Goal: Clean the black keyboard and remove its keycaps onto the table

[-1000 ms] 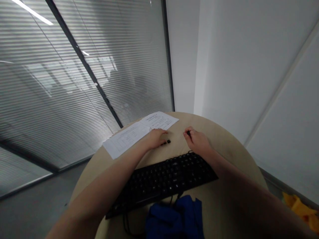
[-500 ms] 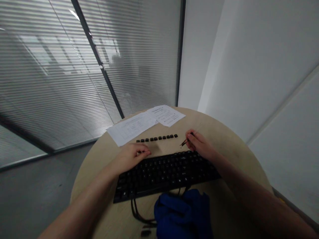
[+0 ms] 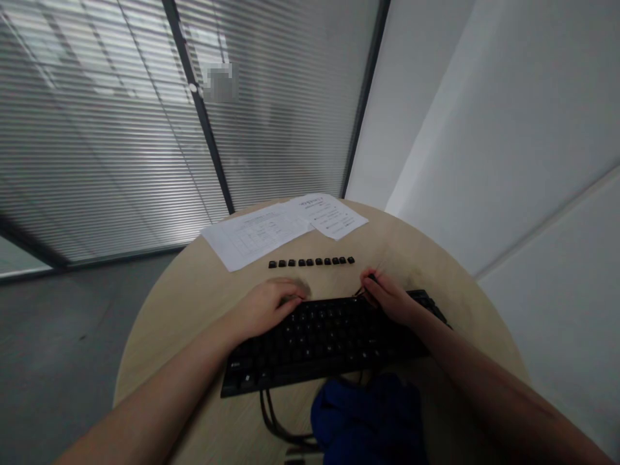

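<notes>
A black keyboard lies on the round wooden table. At its far edge, left of the middle, my left hand has its fingers curled over the back and its thumb against the top side. My right hand is closed around a wire keycap puller, whose thin prongs point left and down at the keyboard's top row. The prong tips are hard to make out against the dark keys. Beyond the keyboard, several loose black keycaps lie in a straight row on the wood.
Printed paper sheets lie at the table's far side. A blue cloth rests by the near edge, with a black cable looping beside it. Blinds behind glass and a white wall stand past the table.
My right hand has lowered the puller from above the table onto the keyboard's far edge. My left hand has settled at the back edge. The view has shifted slightly.
</notes>
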Available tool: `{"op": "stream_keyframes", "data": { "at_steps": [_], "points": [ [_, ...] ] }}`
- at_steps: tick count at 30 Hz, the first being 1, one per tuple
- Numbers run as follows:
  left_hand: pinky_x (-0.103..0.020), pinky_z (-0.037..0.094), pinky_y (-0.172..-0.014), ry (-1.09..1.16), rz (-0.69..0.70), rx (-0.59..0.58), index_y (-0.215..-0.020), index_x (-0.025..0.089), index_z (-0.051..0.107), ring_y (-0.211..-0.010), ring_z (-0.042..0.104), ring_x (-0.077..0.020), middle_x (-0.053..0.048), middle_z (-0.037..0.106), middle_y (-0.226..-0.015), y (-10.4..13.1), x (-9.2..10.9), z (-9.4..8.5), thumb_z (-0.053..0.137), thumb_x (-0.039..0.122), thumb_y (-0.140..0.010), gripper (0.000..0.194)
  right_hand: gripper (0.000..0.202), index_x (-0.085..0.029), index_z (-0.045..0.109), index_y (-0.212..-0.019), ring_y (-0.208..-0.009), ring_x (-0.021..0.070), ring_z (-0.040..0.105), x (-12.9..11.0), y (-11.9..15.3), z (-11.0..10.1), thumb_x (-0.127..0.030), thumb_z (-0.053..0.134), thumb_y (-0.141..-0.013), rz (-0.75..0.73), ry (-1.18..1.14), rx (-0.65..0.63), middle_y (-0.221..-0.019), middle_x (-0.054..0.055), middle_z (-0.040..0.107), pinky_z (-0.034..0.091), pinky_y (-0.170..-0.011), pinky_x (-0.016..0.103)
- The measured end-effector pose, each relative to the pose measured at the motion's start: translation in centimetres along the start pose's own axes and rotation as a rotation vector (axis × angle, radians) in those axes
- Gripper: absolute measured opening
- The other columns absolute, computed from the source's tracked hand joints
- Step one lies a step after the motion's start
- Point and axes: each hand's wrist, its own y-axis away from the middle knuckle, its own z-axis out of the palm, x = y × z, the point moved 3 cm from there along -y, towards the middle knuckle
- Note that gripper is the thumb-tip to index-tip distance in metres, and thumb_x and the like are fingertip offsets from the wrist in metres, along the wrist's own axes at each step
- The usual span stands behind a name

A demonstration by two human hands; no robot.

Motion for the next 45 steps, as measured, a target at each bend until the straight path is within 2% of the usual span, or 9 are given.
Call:
{"op": "stream_keyframes", "data": {
  "at_steps": [9, 12, 17, 22, 26, 32, 37, 42, 45],
  "points": [
    [-0.037, 0.051, -0.092, 0.058, -0.041, -0.031, -0.099, 0.023, 0.073, -0.097, 0.067, -0.0196, -0.004, 0.074, -0.105, -0.1, 0.1, 0.0, 0.053, 0.027, -0.094, 0.021, 0.016, -0.022, 0.055, -0.091, -0.072, 0.0207, 0.056, -1.9, 0.8, 0.2, -0.036, 0.049, -0.096, -0.163, 0.395, -0.044, -0.077, 0.004, 0.061, 0.043, -0.073, 0.036],
    [-0.036, 0.051, -0.091, 0.056, -0.045, -0.033, -0.098, 0.023, 0.073, -0.096, 0.067, -0.0192, -0.004, 0.074, -0.104, 0.0, 0.1, 0.0, 0.053, 0.027, -0.094, 0.021, 0.019, -0.023, 0.055, -0.091, -0.071, 0.021, 0.056, -1.1, 0.9, 0.2, -0.04, 0.05, -0.096, -0.155, 0.298, 0.009, -0.075, 0.004, 0.06, 0.044, -0.069, 0.035],
    [-0.035, 0.051, -0.088, 0.044, -0.062, -0.038, -0.098, 0.023, 0.072, -0.094, 0.067, -0.0188, -0.003, 0.074, -0.1, 0.0, 0.0, 0.1, 0.053, 0.026, -0.092, 0.02, 0.03, -0.024, 0.053, -0.092, -0.056, 0.0153, 0.047, 0.4, 0.7, 0.1, -0.053, 0.049, -0.096, -0.093, 0.055, 0.064, -0.065, -0.001, 0.053, 0.04, -0.055, 0.029],
    [-0.033, 0.05, -0.089, 0.051, -0.059, -0.053, -0.098, 0.022, 0.072, -0.094, 0.068, -0.0186, -0.004, 0.075, -0.1, 0.0, 0.1, -0.1, 0.053, 0.025, -0.092, 0.021, 0.04, -0.026, 0.041, -0.09, -0.045, 0.0117, 0.042, 0.8, 0.0, -0.2, -0.066, 0.044, -0.093, -0.023, -0.283, 0.239, -0.062, -0.006, 0.048, 0.031, -0.04, 0.024],
    [-0.034, 0.05, -0.09, 0.024, -0.061, -0.06, -0.099, 0.023, 0.072, -0.096, 0.067, -0.0193, -0.004, 0.074, -0.103, 0.1, 0.1, -0.1, 0.052, 0.026, -0.092, 0.021, 0.037, -0.025, 0.042, -0.09, -0.049, 0.011, 0.046, 1.2, -0.5, 0.3, -0.062, 0.048, -0.093, -0.054, -0.255, 0.161, -0.064, -0.006, 0.051, 0.037, -0.045, 0.023],
    [-0.032, 0.05, -0.087, -0.042, -0.048, -0.063, -0.096, 0.021, 0.072, -0.092, 0.067, -0.0201, -0.005, 0.074, -0.098, 0.1, 0.3, 0.0, 0.046, 0.036, -0.099, 0.029, 0.03, -0.024, 0.046, -0.093, -0.047, 0.01, 0.047, 0.9, -0.9, 0.6, -0.054, 0.047, -0.095, -0.108, -0.162, 0.128, -0.064, -0.007, 0.055, 0.037, -0.045, 0.023],
    [-0.035, 0.05, -0.086, -0.172, -0.062, -0.014, -0.087, 0.018, 0.07, -0.089, 0.066, -0.0216, -0.008, 0.072, -0.089, -0.3, 2.2, -0.8, 0.033, 0.036, -0.104, 0.045, 0.026, -0.023, 0.048, -0.093, -0.048, 0.0095, 0.047, 0.1, -0.6, 0.7, -0.049, 0.048, -0.095, -0.169, -0.15, 0.108, -0.067, -0.006, 0.057, 0.04, -0.05, 0.024],
    [-0.033, 0.051, -0.086, -0.181, -0.066, 0.04, -0.101, 0.023, 0.073, -0.092, 0.067, -0.0208, -0.005, 0.074, -0.101, -3.0, 5.3, -0.7, 0.055, 0.029, -0.093, 0.021, 0.027, -0.023, 0.048, -0.095, -0.051, 0.01, 0.048, 0.3, -0.8, 0.8, -0.05, 0.047, -0.096, -0.221, -0.196, 0.085, -0.071, -0.005, 0.059, 0.04, -0.053, 0.025],
    [-0.031, 0.052, -0.084, -0.165, -0.061, 0.047, -0.111, 0.023, 0.072, -0.091, 0.068, -0.0205, -0.004, 0.074, -0.106, -5.6, 6.1, 0.2, 0.065, 0.03, -0.088, 0.025, 0.029, -0.023, 0.048, -0.097, -0.051, 0.0097, 0.049, 0.3, -1.0, 0.8, -0.052, 0.046, -0.097, -0.255, -0.227, 0.075, -0.074, -0.005, 0.06, 0.039, -0.053, 0.024]
  ]
}}
